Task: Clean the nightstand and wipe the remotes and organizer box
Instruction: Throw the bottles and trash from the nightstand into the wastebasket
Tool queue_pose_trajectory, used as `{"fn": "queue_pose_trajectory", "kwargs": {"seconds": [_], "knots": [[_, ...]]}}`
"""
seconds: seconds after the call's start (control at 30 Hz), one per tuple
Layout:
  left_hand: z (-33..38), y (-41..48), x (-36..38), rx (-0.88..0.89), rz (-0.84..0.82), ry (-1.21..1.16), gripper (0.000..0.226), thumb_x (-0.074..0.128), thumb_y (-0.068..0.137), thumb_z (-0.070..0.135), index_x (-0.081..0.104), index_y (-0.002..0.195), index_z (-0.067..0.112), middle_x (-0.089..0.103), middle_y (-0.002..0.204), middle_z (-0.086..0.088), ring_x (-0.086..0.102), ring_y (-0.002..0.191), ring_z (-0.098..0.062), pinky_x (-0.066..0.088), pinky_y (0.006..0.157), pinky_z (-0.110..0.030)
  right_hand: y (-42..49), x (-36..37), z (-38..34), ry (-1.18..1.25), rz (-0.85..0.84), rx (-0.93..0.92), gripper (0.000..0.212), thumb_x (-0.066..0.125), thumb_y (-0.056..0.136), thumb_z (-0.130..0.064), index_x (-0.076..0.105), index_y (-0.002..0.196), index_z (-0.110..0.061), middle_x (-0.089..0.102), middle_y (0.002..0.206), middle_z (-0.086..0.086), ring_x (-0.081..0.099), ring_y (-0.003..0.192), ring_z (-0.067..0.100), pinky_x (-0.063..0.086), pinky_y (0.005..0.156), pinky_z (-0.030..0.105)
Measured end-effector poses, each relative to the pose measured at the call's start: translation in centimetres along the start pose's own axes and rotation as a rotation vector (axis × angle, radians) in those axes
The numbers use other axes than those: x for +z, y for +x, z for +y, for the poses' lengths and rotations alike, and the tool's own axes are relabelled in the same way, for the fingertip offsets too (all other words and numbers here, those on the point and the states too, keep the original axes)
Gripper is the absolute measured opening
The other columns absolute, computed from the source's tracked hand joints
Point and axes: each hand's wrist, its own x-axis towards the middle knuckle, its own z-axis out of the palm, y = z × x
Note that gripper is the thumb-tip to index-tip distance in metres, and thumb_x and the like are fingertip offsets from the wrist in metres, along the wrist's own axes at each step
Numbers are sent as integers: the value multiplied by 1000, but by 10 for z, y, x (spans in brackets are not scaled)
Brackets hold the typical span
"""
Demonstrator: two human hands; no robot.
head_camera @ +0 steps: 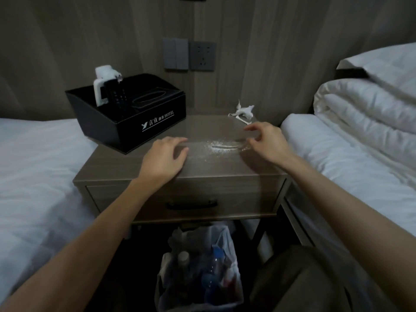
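A brown nightstand (225,167) stands between two beds. White powder (221,147) lies spilled on its top near the middle. A black organizer box (135,124) sits at the back left, holding a white remote (104,86) and a black remote (117,95) upright. Crumpled white paper scraps (244,111) lie at the back right. My left hand (164,157) rests flat on the top, left of the powder, holding nothing. My right hand (265,141) hovers just right of the powder with fingers spread and empty.
A bin lined with a plastic bag (200,264) holding bottles stands under the nightstand. The drawer has a dark handle (191,203). White beds flank both sides, with a folded duvet (364,104) on the right. Switch and socket (189,55) are on the wall.
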Motion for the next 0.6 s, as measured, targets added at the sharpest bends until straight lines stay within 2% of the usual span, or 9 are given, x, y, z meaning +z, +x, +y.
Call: {"fn": "queue_pose_trajectory", "kwargs": {"seconds": [0.17, 0.3, 0.47, 0.53, 0.6], "knots": [[-19, 20, 23, -47, -88, 175, 48, 38, 97, 54, 53, 135, 28, 53, 139, 5, 44, 129, -19, 33, 109, -40, 51, 31, 32, -59, -17, 95, 42, 59, 89, -17, 56, 131, -17, 49, 134, 16, 51, 120, 34, 41, 98, 36], [-25, 22, 31, 24, -10, 227, 57, 29, 96, 60, 49, 139, 29, 50, 143, 5, 40, 136, -17, 17, 118, -46, 91, 59, 45, -74, 5, 173, 52, 58, 89, -18, 45, 139, -19, 37, 143, 17, 40, 126, 41, 37, 105, 44], [-28, 21, 33, -9, -28, 195, 59, 28, 94, 61, 41, 143, 30, 40, 150, 5, 28, 143, -15, 6, 120, -43, 136, 84, 55, -202, 26, 214, 55, 54, 93, -23, 35, 144, -29, 24, 154, 14, 29, 133, 38, 34, 107, 50], [-27, 20, 33, 1, -9, 173, 63, 25, 93, 64, 43, 142, 30, 42, 149, 6, 28, 143, -14, 4, 120, -40, 152, 89, 60, -232, 14, 224, 53, 51, 96, -24, 34, 146, -28, 22, 154, 18, 29, 134, 39, 32, 108, 49], [-25, 18, 33, 16, 20, 157, 67, 25, 88, 65, 46, 140, 29, 46, 147, 6, 30, 142, -13, 4, 121, -40, 164, 95, 65, -239, 4, 225, 49, 47, 98, -23, 37, 145, -23, 31, 150, 22, 34, 131, 42, 32, 108, 46]]}}
